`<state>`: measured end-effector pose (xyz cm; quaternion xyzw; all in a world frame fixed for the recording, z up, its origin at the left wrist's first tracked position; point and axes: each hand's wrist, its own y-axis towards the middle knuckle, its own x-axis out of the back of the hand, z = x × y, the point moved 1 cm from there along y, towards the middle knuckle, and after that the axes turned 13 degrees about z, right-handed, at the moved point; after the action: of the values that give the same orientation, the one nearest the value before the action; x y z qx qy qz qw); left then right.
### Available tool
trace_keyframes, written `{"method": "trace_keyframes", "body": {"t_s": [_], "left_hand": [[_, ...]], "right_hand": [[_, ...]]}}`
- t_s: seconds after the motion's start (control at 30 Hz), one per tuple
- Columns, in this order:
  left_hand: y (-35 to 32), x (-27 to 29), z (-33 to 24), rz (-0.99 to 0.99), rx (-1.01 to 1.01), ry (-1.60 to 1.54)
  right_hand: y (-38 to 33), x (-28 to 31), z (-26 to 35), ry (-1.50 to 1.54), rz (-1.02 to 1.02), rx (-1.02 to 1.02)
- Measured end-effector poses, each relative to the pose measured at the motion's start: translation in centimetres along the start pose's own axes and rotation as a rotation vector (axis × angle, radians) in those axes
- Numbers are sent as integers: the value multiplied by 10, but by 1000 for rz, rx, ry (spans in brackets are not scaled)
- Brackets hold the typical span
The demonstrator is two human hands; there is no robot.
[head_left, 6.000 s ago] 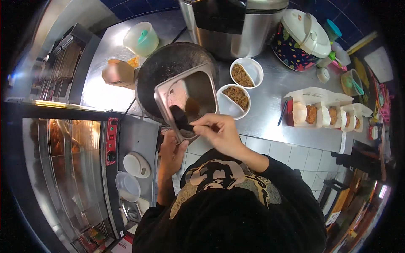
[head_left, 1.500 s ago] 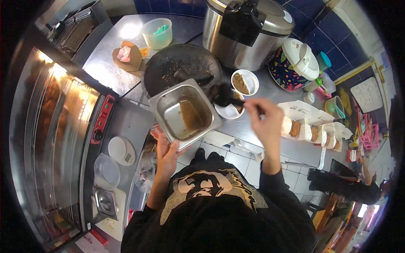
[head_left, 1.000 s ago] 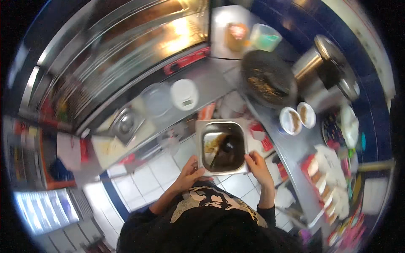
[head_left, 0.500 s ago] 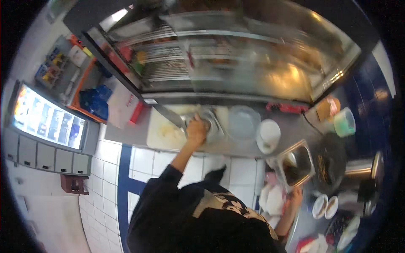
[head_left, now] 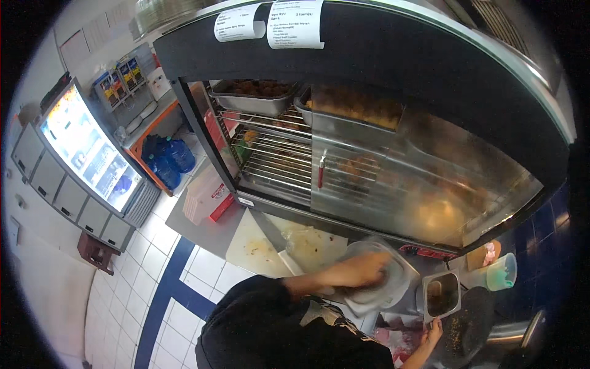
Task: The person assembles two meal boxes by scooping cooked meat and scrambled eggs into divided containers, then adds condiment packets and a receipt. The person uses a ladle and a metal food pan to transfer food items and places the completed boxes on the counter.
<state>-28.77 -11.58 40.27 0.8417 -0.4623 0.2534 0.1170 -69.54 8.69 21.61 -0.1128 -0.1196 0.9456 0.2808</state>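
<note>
Metal pan (head_left: 424,301) — squarish, silvery-rimmed — dark brown inside, one paler patch

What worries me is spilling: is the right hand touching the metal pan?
Touching. The head view shows the right hand gripping the metal pan at its lower edge.

Place: commercial food-service kitchen | heated display cabinet (head_left: 362,212) with wire racks (head_left: 276,163) and steel food pan (head_left: 255,103) | printed order slips (head_left: 296,26) stuck along its top | stained cutting board (head_left: 253,246), knife (head_left: 265,230) | lit glass-door fridge (head_left: 92,154) | blue water jugs (head_left: 179,155) | white tiled floor (head_left: 142,246)
</note>
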Motion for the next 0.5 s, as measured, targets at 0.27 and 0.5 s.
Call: {"method": "trace_keyframes", "body": {"t_s": [0.27,0.5], "left_hand": [[217,-166,-67,263,-109,275],[260,-232,-10,247,-247,465]], "right_hand": [[-31,16,29,-694,-223,74],[-77,-114,170,-637,-304,489]]}}
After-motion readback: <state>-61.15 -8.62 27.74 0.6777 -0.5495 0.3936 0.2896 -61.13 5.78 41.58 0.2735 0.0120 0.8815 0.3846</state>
